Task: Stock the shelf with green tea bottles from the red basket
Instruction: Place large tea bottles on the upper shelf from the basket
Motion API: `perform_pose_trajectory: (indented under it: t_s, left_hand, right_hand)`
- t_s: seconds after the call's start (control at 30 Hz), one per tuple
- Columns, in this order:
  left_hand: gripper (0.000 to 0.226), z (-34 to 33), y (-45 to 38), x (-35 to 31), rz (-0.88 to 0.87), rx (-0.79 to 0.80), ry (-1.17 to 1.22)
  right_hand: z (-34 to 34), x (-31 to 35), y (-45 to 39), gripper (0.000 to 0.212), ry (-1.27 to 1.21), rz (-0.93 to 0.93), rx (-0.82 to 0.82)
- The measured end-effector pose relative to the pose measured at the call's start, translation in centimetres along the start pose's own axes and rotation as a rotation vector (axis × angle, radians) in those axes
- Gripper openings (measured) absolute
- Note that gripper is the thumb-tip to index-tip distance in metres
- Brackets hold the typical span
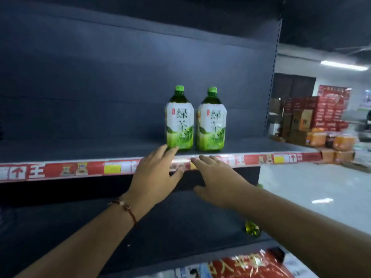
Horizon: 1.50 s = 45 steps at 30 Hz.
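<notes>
A: Why do the two green tea bottles stand so near the front of the shelf [261, 146]?

B: They sit just behind the red price strip [80, 169], upright, labels facing out, so a shopper reads them at once. The left bottle [179, 121] and the right bottle [211, 123] are almost touching, which I judge leaves the dark bare stretch on the left for more.

A: And your hands?

B: Both are empty and relaxed. Your left hand [155, 177] has straight fingers near the left bottle's base; whether they touch it I cannot tell. Your right hand [215, 183] hovers flat by the strip, gripping nothing.

A: The red basket?

B: Not in view. A green bottle [252, 229] shows on the lower shelf, half hidden by your right arm.
</notes>
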<state>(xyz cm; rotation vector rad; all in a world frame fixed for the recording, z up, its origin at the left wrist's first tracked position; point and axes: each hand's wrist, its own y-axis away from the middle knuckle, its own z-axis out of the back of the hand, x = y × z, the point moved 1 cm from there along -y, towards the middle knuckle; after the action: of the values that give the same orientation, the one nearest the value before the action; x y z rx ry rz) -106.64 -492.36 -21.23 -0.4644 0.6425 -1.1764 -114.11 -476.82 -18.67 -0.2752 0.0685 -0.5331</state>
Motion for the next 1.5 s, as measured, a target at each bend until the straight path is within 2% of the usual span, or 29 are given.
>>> perform_pose_trajectory:
  t_s: [0.3,0.47,0.57,0.73,0.87,1.0,1.07,1.1,1.2,1.23,1.33,1.5]
  left_hand:
    - [0.072,-8.2,14.5,-6.1,-0.111,0.481,-0.067]
    - [0.084,-14.5,23.1,-9.9,-0.177,0.658,-0.043]
    - [0.073,-18.0,27.8,-12.0,-0.207,0.787,-0.018]
    - [0.072,-21.5,32.7,-14.9,-0.298,0.964,-0.057]
    - [0.07,-23.0,33.7,-16.7,-0.399,0.975,-0.046]
    - [0.07,-24.7,34.1,-17.5,-0.404,0.992,-0.03]
    - [0.07,-25.4,34.3,-17.6,-0.407,1.014,-0.04]
    - [0.069,-25.7,34.3,-17.6,-0.413,1.026,-0.039]
    - [0.069,-26.3,34.3,-17.4,-0.434,1.035,-0.031]
    - [0.069,-26.4,34.3,-17.3,-0.434,1.035,-0.023]
    - [0.07,-26.6,33.9,-16.8,-0.413,1.042,-0.006]
    - [0.076,-26.6,33.6,-15.6,-0.35,1.068,0.022]
  right_hand:
    - [-12.2,-5.0,16.8,0.082,0.01,-0.229,0.329]
    - [-19.0,-8.9,26.4,0.084,-0.051,-0.41,0.471]
    - [-23.3,-10.7,31.7,0.084,-0.093,-0.529,0.549]
    - [-28.8,-11.4,37.7,0.084,-0.142,-0.638,0.632]
    - [-31.6,-11.8,39.6,0.089,-0.16,-0.723,0.637]
    - [-33.2,-12.8,41.0,0.094,-0.218,-0.881,0.62]
    - [-33.7,-13.4,41.5,0.087,-0.237,-0.945,0.611]
    - [-33.9,-13.9,41.5,0.077,-0.244,-0.959,0.607]
    - [-34.1,-15.0,40.7,0.036,-0.358,-0.939,0.632]
    - [-34.2,-15.1,40.3,0.031,-0.397,-0.908,0.65]
    - [-34.3,-14.3,39.2,0.036,-0.441,-0.858,0.632]
    - [-32.0,-13.1,36.7,0.039,-0.441,-0.74,0.448]
